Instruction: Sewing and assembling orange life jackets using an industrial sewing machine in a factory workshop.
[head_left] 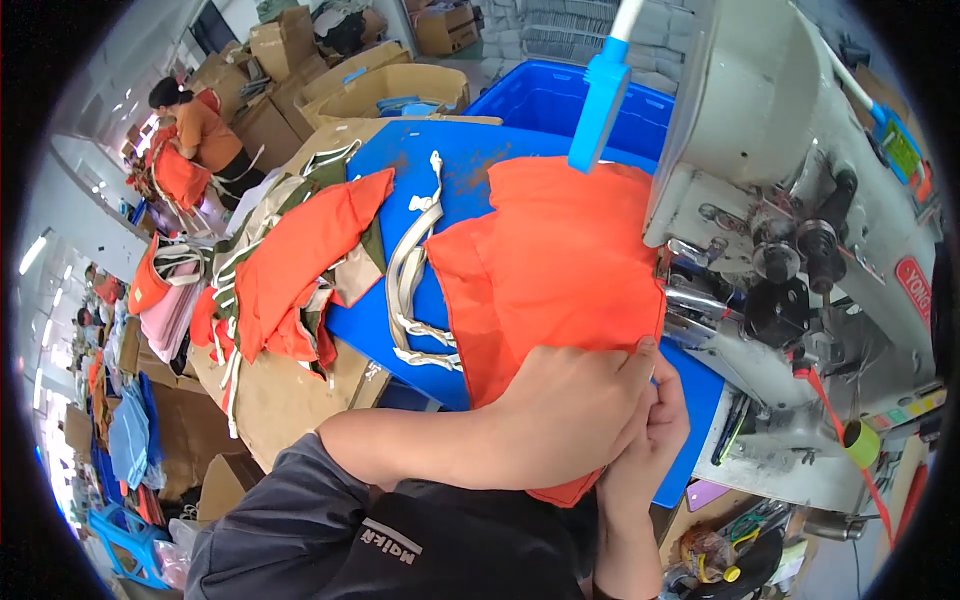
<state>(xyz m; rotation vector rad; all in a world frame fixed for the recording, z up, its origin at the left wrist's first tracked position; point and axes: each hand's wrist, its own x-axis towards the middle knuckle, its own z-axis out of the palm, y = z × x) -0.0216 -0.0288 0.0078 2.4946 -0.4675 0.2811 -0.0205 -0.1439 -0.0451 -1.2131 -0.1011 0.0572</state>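
An orange fabric piece lies on the blue work surface, its right edge beside the metal parts of a sewing machine. My left hand is closed on that right edge near the lower metal parts, its arm crossing over the cloth. My right hand is just right of and partly under my left, fingers curled at the same edge; the cloth between them is partly hidden. Looped cream straps lie left of the piece.
A pile of orange, olive and cream pieces sits on the left over cardboard. Behind are a blue bin and boxes. A hanging blue tool is above the cloth. A person in orange stands at upper left.
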